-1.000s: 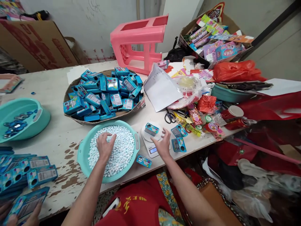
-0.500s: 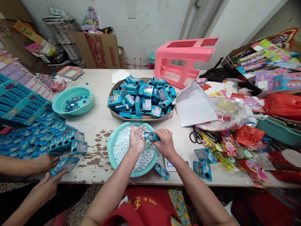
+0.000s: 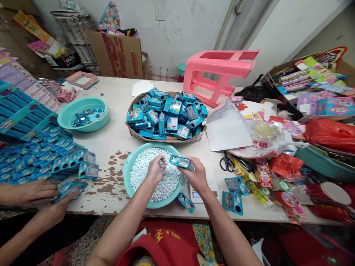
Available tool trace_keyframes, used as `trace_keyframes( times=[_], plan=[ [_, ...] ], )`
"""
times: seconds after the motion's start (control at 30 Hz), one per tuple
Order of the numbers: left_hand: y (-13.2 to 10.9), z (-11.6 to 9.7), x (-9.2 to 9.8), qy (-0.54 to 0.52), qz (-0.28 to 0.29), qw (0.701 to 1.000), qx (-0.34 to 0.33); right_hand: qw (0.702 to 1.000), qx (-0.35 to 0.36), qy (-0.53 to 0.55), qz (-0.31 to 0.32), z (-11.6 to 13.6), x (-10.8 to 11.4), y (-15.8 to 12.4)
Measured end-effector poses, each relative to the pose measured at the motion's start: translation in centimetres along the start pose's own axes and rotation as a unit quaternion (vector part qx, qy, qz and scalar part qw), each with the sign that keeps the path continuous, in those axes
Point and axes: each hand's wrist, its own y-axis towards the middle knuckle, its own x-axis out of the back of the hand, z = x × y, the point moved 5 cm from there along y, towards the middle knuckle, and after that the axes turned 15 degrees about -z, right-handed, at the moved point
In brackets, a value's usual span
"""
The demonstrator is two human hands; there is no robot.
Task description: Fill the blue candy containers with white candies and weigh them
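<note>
My left hand [image 3: 155, 170] is curled above a turquoise basin [image 3: 127, 184] full of small white candies [image 3: 141, 173]. A few white candies show between its closed fingers. My right hand [image 3: 197, 174] grips a small blue candy box [image 3: 179, 161] by its right end, over the basin's right rim. White shows in the round opening at the box's left end. Just right of the basin lies another blue box [image 3: 186, 203], beside a white scale [image 3: 196, 195] partly covered by my right hand and wrist.
A carton tray [image 3: 166, 115] heaped with blue boxes stands behind the basin. A co-worker's hands [image 3: 41, 197] handle a blue packet at left, near stacked boxes. A pink stool [image 3: 219, 66], scissors [image 3: 226, 162] and flat blue cartons [image 3: 232, 202] are to the right.
My left hand has gone from open, palm up, to curled, and has drawn slightly away from the box. The box in my right hand has tilted, its left opening now facing more upward.
</note>
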Motion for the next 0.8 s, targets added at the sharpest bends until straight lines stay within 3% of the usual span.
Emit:
trace_keyframes(
  times=[0.07,0.1,0.17,0.2,0.27,0.33,0.43,0.63,0.8],
  plan=[
    [0.0,-1.4,0.9,0.150,-0.004,0.977,-0.151,0.995,-0.075,0.031,-0.053,-2.2,2.4,-0.5],
    [0.0,-2.2,1.2,0.244,-0.014,0.936,-0.253,0.990,-0.108,0.033,-0.079,-3.6,3.5,-0.8],
    [0.1,-3.2,1.3,0.392,-0.029,0.818,-0.420,0.981,-0.159,0.021,-0.111,-6.5,5.1,-1.4],
    [0.3,-3.2,1.3,0.429,-0.028,0.777,-0.461,0.977,-0.179,0.012,-0.119,-8.0,5.5,-1.7],
    [0.9,-2.6,0.9,0.469,-0.003,0.734,-0.491,0.970,-0.212,-0.003,-0.120,-10.9,5.8,-2.1],
    [1.1,-1.9,0.4,0.481,0.029,0.719,-0.501,0.966,-0.235,-0.015,-0.105,-13.1,5.6,-2.5],
    [0.9,-1.1,-0.4,0.476,0.060,0.720,-0.501,0.966,-0.237,-0.035,-0.100,-14.8,5.9,-3.3],
    [0.4,-0.7,-0.7,0.463,0.061,0.762,-0.448,0.953,-0.242,-0.055,-0.173,-14.4,9.4,-6.0],
    [-0.6,-0.3,-1.6,0.501,0.084,0.746,-0.430,0.938,-0.294,-0.018,-0.183,-14.8,10.6,-10.1]
  ],
)
